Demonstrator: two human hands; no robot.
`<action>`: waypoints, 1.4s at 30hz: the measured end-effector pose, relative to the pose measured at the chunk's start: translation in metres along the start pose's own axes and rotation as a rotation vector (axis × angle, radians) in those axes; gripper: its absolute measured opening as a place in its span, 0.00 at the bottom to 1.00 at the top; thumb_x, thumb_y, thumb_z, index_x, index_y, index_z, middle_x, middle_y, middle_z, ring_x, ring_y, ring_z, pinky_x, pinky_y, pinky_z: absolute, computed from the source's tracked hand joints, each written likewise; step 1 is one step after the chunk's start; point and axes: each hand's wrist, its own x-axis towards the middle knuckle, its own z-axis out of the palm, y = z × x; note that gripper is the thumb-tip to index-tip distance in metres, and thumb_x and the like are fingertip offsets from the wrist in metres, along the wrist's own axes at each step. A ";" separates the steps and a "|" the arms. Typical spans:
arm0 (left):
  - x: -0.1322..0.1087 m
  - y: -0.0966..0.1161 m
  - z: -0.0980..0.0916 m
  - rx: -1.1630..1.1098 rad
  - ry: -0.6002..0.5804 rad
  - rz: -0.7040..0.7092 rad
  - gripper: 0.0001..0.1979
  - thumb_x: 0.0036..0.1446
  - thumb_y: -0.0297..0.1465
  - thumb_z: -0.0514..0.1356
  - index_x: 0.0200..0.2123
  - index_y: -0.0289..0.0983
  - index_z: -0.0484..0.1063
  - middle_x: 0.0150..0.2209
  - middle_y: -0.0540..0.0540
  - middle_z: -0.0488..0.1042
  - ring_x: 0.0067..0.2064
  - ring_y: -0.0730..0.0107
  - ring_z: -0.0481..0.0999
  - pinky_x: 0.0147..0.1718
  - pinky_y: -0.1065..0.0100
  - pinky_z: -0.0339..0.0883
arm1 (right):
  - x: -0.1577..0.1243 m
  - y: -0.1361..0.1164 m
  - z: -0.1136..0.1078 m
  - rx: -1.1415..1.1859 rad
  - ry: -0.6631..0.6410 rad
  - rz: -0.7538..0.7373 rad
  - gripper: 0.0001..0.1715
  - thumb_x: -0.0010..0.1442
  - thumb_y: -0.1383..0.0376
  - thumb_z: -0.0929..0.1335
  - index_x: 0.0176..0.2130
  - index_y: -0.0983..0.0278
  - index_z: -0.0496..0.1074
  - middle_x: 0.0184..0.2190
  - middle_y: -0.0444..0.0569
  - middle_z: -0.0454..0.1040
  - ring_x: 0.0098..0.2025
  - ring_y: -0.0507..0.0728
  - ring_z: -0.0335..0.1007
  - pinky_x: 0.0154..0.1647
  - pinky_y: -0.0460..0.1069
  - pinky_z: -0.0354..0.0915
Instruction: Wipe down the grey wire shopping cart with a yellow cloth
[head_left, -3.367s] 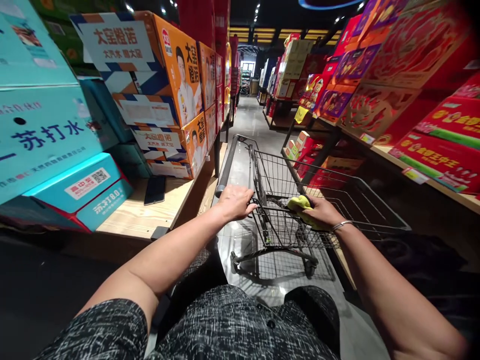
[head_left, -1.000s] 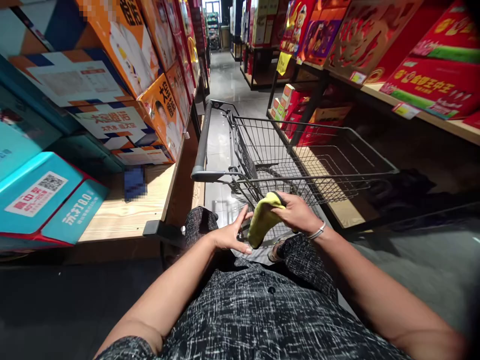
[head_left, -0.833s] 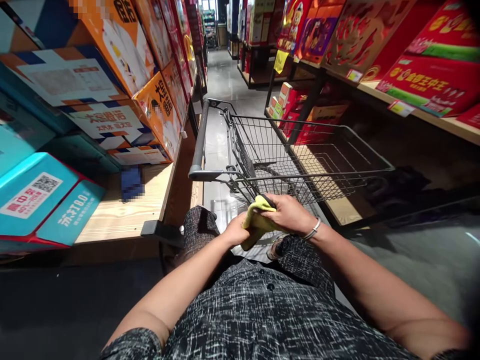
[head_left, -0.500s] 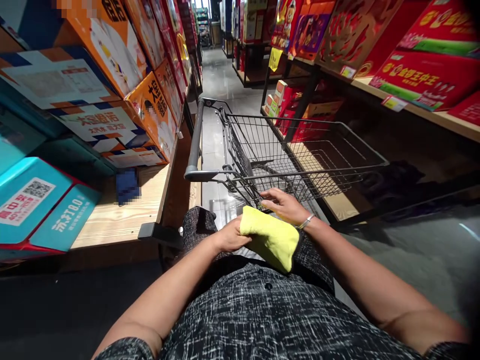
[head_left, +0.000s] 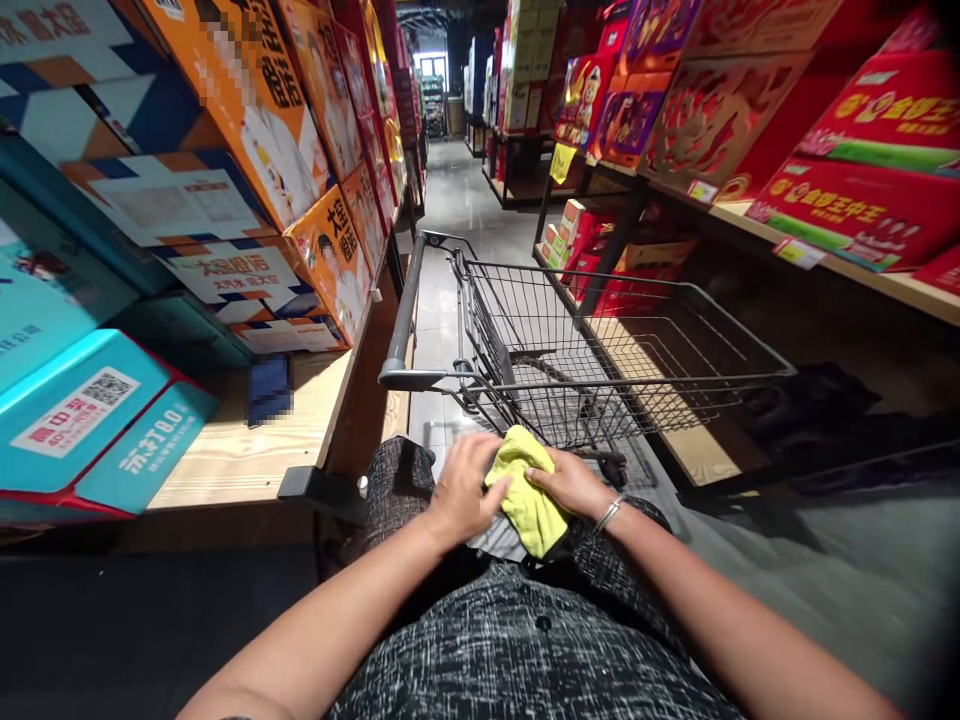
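A yellow cloth [head_left: 527, 496] hangs crumpled between both hands, just above my lap. My left hand [head_left: 463, 488] closes on its left side, fingers over the top edge. On the cloth's right side is my right hand [head_left: 568, 483], a bracelet on the wrist, also gripping it. Right beyond the hands stands a wire shopping cart [head_left: 697, 310], with nothing in its basket. Its dark handle bar [head_left: 403, 318] runs away from me on the left. Neither hand touches the cart.
Orange and teal cartons [head_left: 330, 250] are stacked on a wooden shelf [head_left: 247, 450] to my left, with a dark phone [head_left: 269, 388] lying on it. Red gift boxes [head_left: 862, 210] fill the shelves on the right. A shiny tiled aisle [head_left: 457, 200] runs ahead.
Both hands left the cart and came back to my lap. The cloth was spread out half a second ago; now both hands bunch it together.
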 end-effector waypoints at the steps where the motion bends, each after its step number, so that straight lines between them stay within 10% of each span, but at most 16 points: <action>1: -0.003 0.002 0.003 -0.001 -0.085 0.069 0.30 0.62 0.37 0.64 0.66 0.38 0.68 0.65 0.32 0.70 0.68 0.45 0.67 0.67 0.40 0.61 | -0.003 -0.005 0.001 0.104 -0.051 0.041 0.21 0.48 0.55 0.75 0.41 0.62 0.77 0.38 0.49 0.83 0.40 0.61 0.78 0.43 0.54 0.72; 8: 0.002 -0.005 0.003 -0.267 -0.466 0.008 0.66 0.44 0.45 0.77 0.78 0.39 0.43 0.77 0.29 0.46 0.76 0.39 0.52 0.72 0.43 0.55 | -0.027 -0.027 0.005 0.536 -0.387 -0.042 0.45 0.39 0.59 0.81 0.55 0.62 0.70 0.42 0.47 0.81 0.39 0.56 0.78 0.40 0.50 0.73; 15: 0.009 0.001 0.005 -0.567 -0.322 -0.285 0.40 0.49 0.26 0.65 0.67 0.37 0.63 0.53 0.38 0.78 0.50 0.53 0.79 0.52 0.53 0.73 | -0.018 -0.016 -0.003 -0.014 0.215 -0.542 0.18 0.53 0.60 0.75 0.44 0.57 0.75 0.38 0.47 0.78 0.40 0.58 0.76 0.47 0.56 0.75; 18: 0.016 0.006 0.001 -0.941 -0.340 -0.424 0.33 0.47 0.28 0.68 0.59 0.36 0.69 0.46 0.45 0.79 0.43 0.63 0.79 0.46 0.61 0.73 | -0.014 -0.021 -0.004 0.016 0.464 -0.590 0.32 0.52 0.56 0.78 0.55 0.56 0.74 0.51 0.53 0.77 0.51 0.63 0.76 0.55 0.60 0.75; 24: 0.020 0.013 -0.003 -1.119 -0.327 -0.687 0.28 0.39 0.25 0.71 0.49 0.34 0.76 0.36 0.48 0.81 0.36 0.67 0.79 0.41 0.65 0.72 | -0.009 -0.023 0.007 0.256 -0.087 -0.491 0.30 0.64 0.52 0.71 0.61 0.61 0.73 0.56 0.58 0.78 0.57 0.64 0.78 0.57 0.62 0.76; 30: 0.016 0.018 0.010 -1.410 -0.084 -0.886 0.19 0.42 0.26 0.72 0.39 0.39 0.75 0.32 0.49 0.78 0.32 0.66 0.78 0.32 0.68 0.71 | -0.010 -0.002 0.021 -0.354 0.150 -1.240 0.25 0.70 0.57 0.67 0.64 0.51 0.72 0.64 0.54 0.72 0.69 0.65 0.65 0.68 0.67 0.66; 34: 0.018 0.024 0.003 -1.638 -0.260 -0.948 0.15 0.51 0.38 0.70 0.41 0.39 0.76 0.35 0.45 0.79 0.36 0.62 0.81 0.33 0.65 0.73 | -0.014 0.002 0.024 -0.645 0.181 -1.342 0.34 0.61 0.46 0.75 0.64 0.45 0.71 0.71 0.52 0.63 0.76 0.72 0.50 0.70 0.76 0.57; 42: 0.010 0.014 -0.028 -1.637 -0.463 -0.665 0.27 0.40 0.41 0.62 0.42 0.31 0.80 0.37 0.36 0.82 0.40 0.54 0.81 0.39 0.59 0.73 | -0.002 -0.029 0.013 -0.661 0.246 -1.511 0.34 0.61 0.68 0.76 0.59 0.37 0.74 0.62 0.42 0.73 0.72 0.62 0.57 0.65 0.62 0.72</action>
